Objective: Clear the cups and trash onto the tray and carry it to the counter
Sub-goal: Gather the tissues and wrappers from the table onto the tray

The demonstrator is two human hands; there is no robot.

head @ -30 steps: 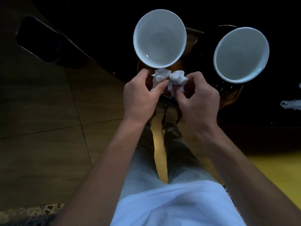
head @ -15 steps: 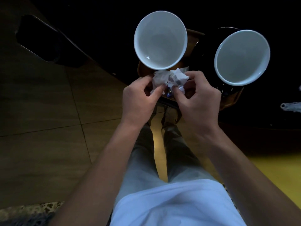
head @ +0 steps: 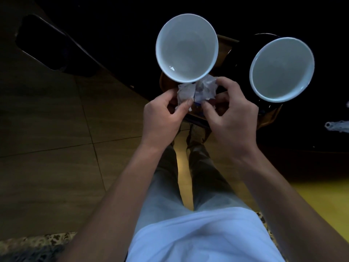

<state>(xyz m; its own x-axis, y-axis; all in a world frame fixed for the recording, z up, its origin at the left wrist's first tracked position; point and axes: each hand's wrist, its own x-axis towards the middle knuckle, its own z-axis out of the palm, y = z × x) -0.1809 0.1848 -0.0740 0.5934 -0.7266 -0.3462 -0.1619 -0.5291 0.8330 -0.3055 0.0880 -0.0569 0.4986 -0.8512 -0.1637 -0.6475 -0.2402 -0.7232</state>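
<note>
Two round white ceramic cups sit side by side, well apart: left cup (head: 187,48) ahead of the hands, right cup (head: 281,69) further right. Both seem to stand on a brown wooden tray (head: 225,47), though it's too dark to be sure. Crumpled white paper wad (head: 196,90) just below the left cup's near rim, between left hand (head: 162,115) and right hand (head: 231,118), thumbs and fingers of both pinching it. Tiled floor (head: 56,138) below and left.
</note>
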